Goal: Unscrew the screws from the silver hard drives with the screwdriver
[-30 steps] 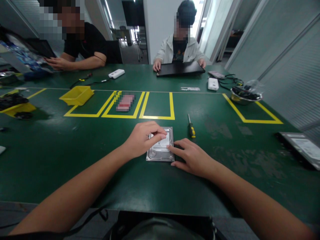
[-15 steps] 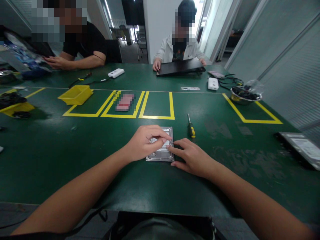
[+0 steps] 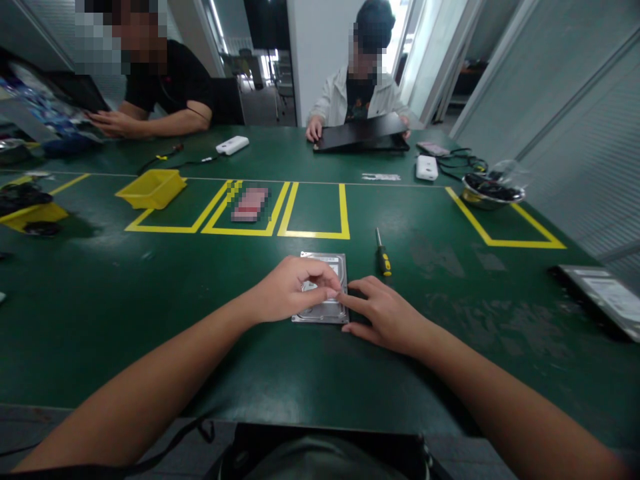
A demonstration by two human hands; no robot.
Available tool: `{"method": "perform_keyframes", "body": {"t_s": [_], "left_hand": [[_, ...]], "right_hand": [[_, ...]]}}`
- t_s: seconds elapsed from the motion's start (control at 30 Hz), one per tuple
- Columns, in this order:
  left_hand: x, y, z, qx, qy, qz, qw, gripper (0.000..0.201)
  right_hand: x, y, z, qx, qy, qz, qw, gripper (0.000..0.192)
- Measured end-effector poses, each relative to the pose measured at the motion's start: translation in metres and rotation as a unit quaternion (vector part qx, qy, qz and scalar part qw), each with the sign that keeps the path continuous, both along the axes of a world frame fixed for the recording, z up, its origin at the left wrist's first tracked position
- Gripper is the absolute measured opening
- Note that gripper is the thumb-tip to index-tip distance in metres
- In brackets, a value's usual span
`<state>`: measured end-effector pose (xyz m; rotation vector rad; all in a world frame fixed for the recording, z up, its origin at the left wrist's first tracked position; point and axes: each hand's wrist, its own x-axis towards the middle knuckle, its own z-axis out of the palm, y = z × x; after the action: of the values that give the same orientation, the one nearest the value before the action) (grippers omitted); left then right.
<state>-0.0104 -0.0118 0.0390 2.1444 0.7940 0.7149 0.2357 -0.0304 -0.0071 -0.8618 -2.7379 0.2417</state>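
Both bare forearms extended forward, hands meeting at centre.
The left hand (image 3: 285,293) lies palm down, knuckles raised, with its fingers (image 3: 320,275) curled and fingertips drawn together. The right hand (image 3: 385,317) rests flatter, its fingers (image 3: 357,303) spread and pointing left, the index fingertip just beside the left hand's fingertips.

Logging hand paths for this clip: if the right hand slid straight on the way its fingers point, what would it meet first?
The right hand points left; its fingertips already touch the hard drive, with the left hand probably next.
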Motion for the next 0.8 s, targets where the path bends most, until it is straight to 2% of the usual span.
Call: {"method": "perform_keyframes", "body": {"t_s": [0.1,0.33,0.53,0.8], "left_hand": [[0.0014,-0.001,0.0032,0.033,0.043,-0.035,0.998,0.01],[0.0057,-0.0035,0.0022,0.061,0.065,-0.058,0.994,0.012],[0.0053,-0.0032,-0.0002,0.053,0.066,-0.052,0.995,0.012],[0.0049,-0.003,0.0029,0.043,0.075,-0.086,0.993,0.008]], "right_hand": [[-0.0004,0.0001,-0.0009,-0.005,0.008,0.003,1.0,0.053],[-0.0021,0.0023,-0.0018,-0.009,0.014,0.008,1.0,0.051],[-0.0021,-0.0003,-0.0007,-0.004,0.012,0.006,1.0,0.05],[-0.0033,0.0003,-0.0009,0.002,0.015,0.008,1.0,0.05]]}}
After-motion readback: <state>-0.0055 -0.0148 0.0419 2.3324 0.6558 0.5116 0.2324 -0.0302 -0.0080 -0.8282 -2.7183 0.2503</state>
